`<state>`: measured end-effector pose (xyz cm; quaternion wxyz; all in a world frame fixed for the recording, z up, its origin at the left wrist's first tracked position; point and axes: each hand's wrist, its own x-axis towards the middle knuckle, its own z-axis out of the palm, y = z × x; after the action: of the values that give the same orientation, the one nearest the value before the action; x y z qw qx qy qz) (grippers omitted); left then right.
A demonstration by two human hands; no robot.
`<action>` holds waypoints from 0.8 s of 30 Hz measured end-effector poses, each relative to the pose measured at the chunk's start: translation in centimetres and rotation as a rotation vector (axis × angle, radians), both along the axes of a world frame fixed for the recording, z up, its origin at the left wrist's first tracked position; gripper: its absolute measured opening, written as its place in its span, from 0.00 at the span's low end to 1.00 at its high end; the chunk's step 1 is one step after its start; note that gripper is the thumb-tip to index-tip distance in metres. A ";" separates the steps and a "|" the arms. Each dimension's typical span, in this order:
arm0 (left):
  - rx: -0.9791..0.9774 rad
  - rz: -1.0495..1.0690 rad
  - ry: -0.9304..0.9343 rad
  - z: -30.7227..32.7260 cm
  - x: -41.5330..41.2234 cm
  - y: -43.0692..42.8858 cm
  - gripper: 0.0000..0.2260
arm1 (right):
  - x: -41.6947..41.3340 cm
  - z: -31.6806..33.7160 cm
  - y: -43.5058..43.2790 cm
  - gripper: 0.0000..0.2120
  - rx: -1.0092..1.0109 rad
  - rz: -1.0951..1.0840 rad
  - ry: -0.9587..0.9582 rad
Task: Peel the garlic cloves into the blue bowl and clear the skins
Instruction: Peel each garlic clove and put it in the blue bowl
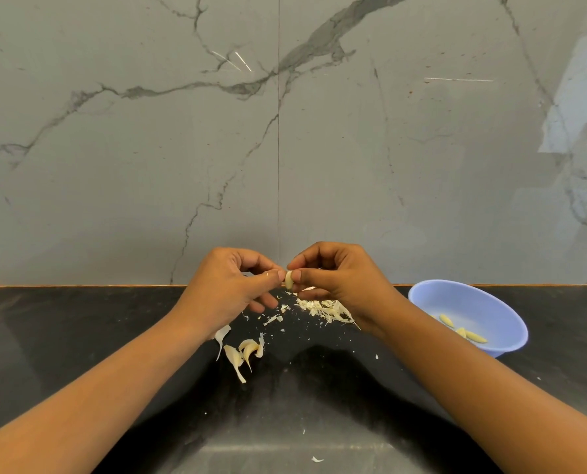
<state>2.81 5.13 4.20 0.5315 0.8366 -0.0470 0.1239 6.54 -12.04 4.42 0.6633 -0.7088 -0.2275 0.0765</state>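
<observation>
Black counter (80, 336), marble wall (148, 148). At centre, left hand (227, 292) and right hand (336, 278) pinch one clove (289, 279), mid-peel. Next, likely: finish peeling, drop it in bowl (473, 302) at 3 o'clock.

A glossy grey marble-look wall of large slabs (114, 200), crossed by dark branching veins and split by a thin vertical seam (278, 165), rises behind a polished black speckled stone countertop (62, 336), with a narrow copper-coloured strip (80, 286) along their join and a pale bright reflection (579, 107) on the wall's right side.
</observation>
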 end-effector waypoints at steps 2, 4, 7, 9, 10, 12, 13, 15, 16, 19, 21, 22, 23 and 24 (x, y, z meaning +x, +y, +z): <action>-0.023 -0.018 0.012 0.1 0.0 0.1 0.01 | 0.1 0.1 -0.1 0.04 0.024 0.001 0.039; 0.016 -0.028 -0.002 0.2 0.0 0.1 0.01 | 0.1 0.2 -0.2 0.04 0.020 -0.002 0.054; 0.080 -0.022 -0.027 0.1 0.0 0.1 0.00 | 0.1 0.1 -0.1 0.04 0.008 -0.004 0.069; 0.084 -0.020 -0.027 0.1 0.0 0.1 0.02 | 0.1 0.1 -0.1 0.04 0.008 -0.004 0.082; 0.080 -0.020 -0.026 0.0 0.0 0.2 0.02 | 0.1 0.1 -0.1 0.04 0.011 -0.001 0.089; 0.072 -0.025 -0.028 0.0 0.1 0.2 0.02 | 0.1 0.1 -0.1 0.04 0.020 0.006 0.108; 0.067 -0.030 -0.029 0.0 0.0 0.2 0.02 | 0.1 0.2 -0.1 0.04 0.024 0.010 0.119; 0.052 -0.038 -0.030 0.0 0.0 0.2 0.02 | 0.1 0.2 -0.1 0.04 0.036 0.025 0.146; 0.042 -0.040 -0.032 0.0 0.0 0.2 0.02 | 0.1 0.2 -0.1 0.04 0.043 0.033 0.159; 0.048 -0.039 -0.054 0.0 0.0 0.3 0.02 | 0.1 0.3 -0.2 0.04 0.061 0.047 0.187; 0.063 -0.037 -0.073 0.0 0.0 0.2 0.02 | 0.1 0.3 -0.2 0.04 0.081 0.054 0.212; 0.075 -0.033 -0.082 -0.1 0.0 0.2 0.02 | 0.2 0.3 -0.2 0.04 0.089 0.060 0.230; 0.094 -0.027 -0.094 -0.1 0.0 0.2 0.02 | 0.2 0.3 -0.3 0.04 0.093 0.067 0.250; 0.119 -0.021 -0.112 -0.1 0.0 0.2 0.02 | 0.2 0.3 -0.3 0.04 0.093 0.074 0.268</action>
<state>2.80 5.34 4.12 0.4787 0.8579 -0.0926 0.1621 6.76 -12.33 4.70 0.7165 -0.6519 -0.1663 0.1845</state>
